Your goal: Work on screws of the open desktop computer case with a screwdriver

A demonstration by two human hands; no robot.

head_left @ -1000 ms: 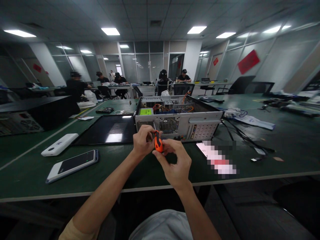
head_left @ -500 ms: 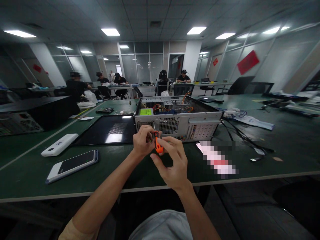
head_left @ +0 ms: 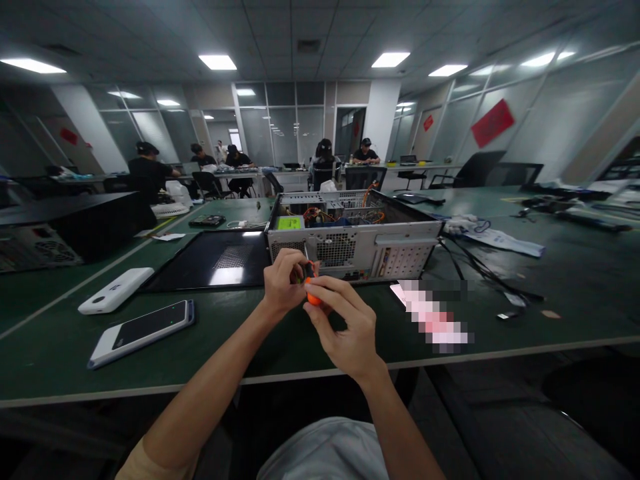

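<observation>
An orange-and-black screwdriver (head_left: 313, 297) is held in front of the computer case (head_left: 405, 257), its thin metal shaft pointing up and away toward the case's rear panel. My left hand (head_left: 284, 283) is closed around the front part of the handle near the shaft. Thumb and fingers of my right hand (head_left: 347, 327) pinch the orange handle end. The case lies on its side with its top open, showing wires and a part with a green label (head_left: 289, 223). Whether the screwdriver tip touches the panel, I cannot tell.
On the green table (head_left: 230, 347) are a black side panel (head_left: 200, 263), a white power bank (head_left: 116, 291), a white device with dark screen (head_left: 145, 330), a blurred-out pink item (head_left: 430, 317), black cables (head_left: 477, 270) and gloves (head_left: 465, 225). Another case (head_left: 65, 223) stands left. Several people sit behind.
My right hand's thumb and fingers have closed on the orange handle end, where they were spread before. The view has shifted slightly; the case and other items have not moved.
</observation>
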